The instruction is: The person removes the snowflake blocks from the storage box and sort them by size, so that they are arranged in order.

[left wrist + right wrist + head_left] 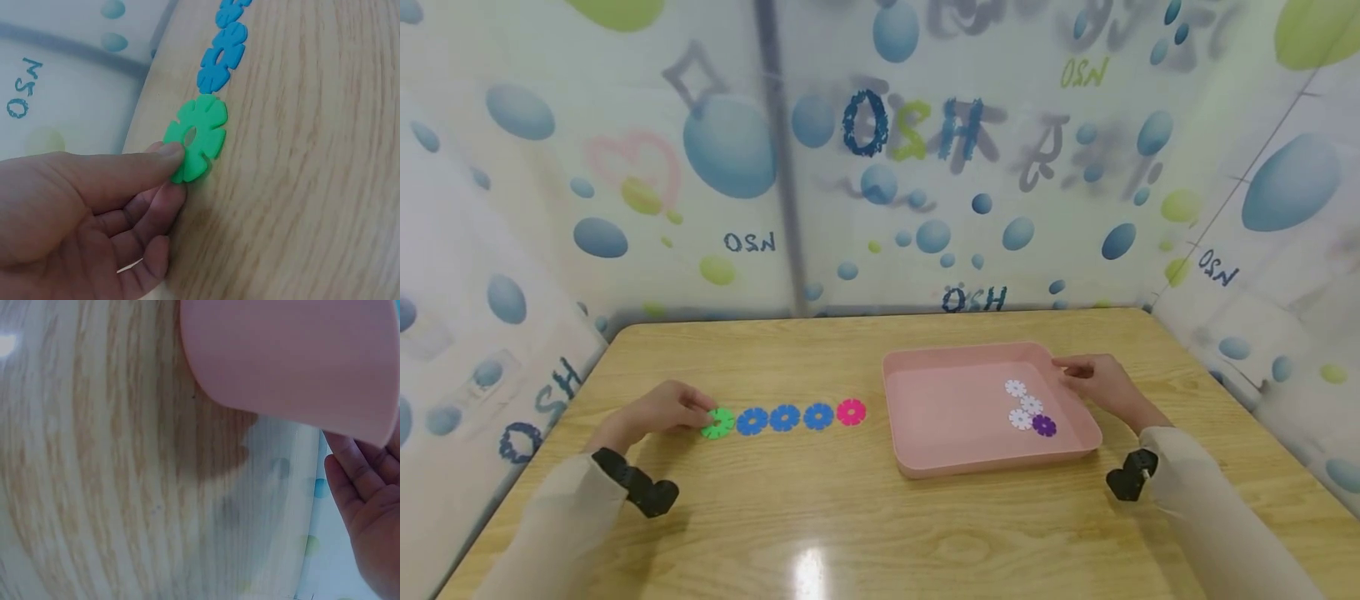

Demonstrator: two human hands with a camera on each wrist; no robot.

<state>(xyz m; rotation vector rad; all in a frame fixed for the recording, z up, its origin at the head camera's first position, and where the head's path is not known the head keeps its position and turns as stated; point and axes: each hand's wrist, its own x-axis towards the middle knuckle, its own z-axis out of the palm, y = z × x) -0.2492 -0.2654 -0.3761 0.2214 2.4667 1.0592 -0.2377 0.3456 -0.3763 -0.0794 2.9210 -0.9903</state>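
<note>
Disc (pixel 205 139), green and petalled, is pinched by the left hand (pixel 668 408).

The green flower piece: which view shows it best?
The left wrist view: the green flower piece appears largest and nearest there, its outline mostly clear. The head view shows it small in the left hand; the right wrist view doesn't show it.

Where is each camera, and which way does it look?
Head: on the head, facing forward and down at the table; left hand, right hand and sleeves show.
Left wrist: on that wrist, facing the left hand pinching a green flower-shaped disc.
Right wrist: on that wrist, facing the pink tray from outside; right hand shows partly.
Head and left wrist share that disc.
</note>
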